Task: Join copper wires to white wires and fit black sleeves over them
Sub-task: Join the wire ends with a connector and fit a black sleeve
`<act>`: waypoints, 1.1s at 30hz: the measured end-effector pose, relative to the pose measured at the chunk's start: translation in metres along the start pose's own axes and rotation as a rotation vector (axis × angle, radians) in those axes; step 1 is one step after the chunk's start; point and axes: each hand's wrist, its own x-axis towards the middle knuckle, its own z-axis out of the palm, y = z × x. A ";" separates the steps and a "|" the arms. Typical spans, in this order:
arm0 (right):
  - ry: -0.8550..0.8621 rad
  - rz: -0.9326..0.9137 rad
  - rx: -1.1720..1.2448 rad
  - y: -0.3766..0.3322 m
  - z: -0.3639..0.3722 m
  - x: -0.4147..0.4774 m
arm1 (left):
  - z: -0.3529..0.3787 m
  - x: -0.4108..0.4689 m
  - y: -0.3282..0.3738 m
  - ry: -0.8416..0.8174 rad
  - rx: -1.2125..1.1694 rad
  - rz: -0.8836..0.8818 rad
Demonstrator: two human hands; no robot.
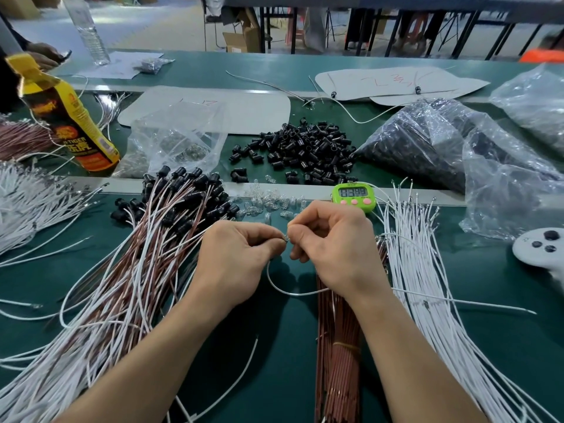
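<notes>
Our left hand (235, 257) and right hand (329, 245) meet at the centre of the green bench mat (494, 355), curled fingertips of both pinching the small metallic end of a thin white wire (287, 290) that loops down toward six o'clock. From the hands, the banded bundle of copper-brown wires (335, 346) lies at six o'clock, loose white wires (427, 270) fan at four, and the heap of short black plastic sleeves (305, 151) sits at twelve.
</notes>
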 end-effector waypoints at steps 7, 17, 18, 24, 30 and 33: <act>-0.040 0.027 0.031 -0.001 0.000 0.000 | -0.001 -0.004 0.003 0.009 -0.002 -0.021; 0.002 -0.031 -0.106 -0.006 0.006 -0.002 | 0.000 -0.006 0.005 0.020 0.002 -0.028; 0.002 -0.032 -0.109 -0.006 0.006 -0.002 | 0.000 -0.006 0.005 0.023 0.003 -0.027; -0.016 -0.034 -0.133 -0.007 0.006 -0.003 | 0.000 -0.006 0.003 0.022 -0.004 -0.039; 0.002 0.004 -0.081 -0.006 0.012 -0.003 | -0.002 -0.002 0.001 0.045 -0.041 -0.060; -0.017 0.129 0.140 -0.005 0.011 0.001 | -0.003 0.001 0.001 0.005 -0.101 -0.085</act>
